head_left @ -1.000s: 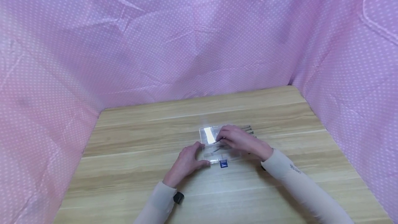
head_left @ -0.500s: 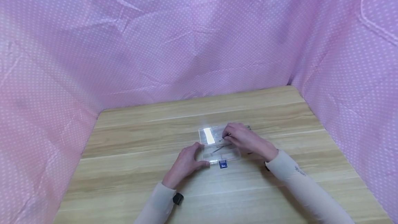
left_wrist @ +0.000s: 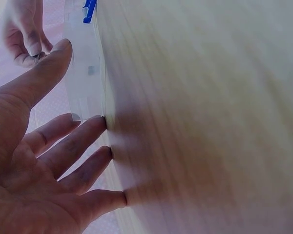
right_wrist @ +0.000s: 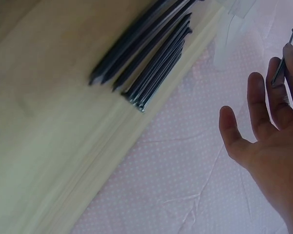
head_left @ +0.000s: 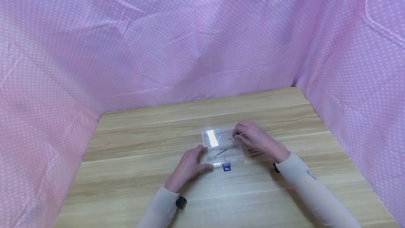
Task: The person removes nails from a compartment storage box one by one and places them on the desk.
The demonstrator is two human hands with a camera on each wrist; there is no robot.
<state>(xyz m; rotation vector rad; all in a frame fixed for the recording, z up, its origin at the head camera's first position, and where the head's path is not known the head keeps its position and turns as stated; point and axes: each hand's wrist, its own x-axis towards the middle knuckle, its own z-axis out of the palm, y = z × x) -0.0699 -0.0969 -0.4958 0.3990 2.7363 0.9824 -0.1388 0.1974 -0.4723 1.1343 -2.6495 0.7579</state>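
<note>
A clear plastic box lies opened out on the table, its lid half at the back and a blue latch in front. Thin nails lie in the near half. At the box's left end my left hand rests with spread fingers and thumb touching it; the left wrist view shows the fingers fairly straight. My right hand hovers by the lid's right edge. Between thumb and fingers it pinches a slim nail, plain in the right wrist view.
Right of the box several dark nails lie on the wooden table. Larger nails and thinner nails lie side by side in the right wrist view. Pink dotted cloth hangs around the table.
My right hand has moved right, from over the middle of the box to the lid's right edge, uncovering the thin nails inside. My left hand has stayed at the box's left end.
</note>
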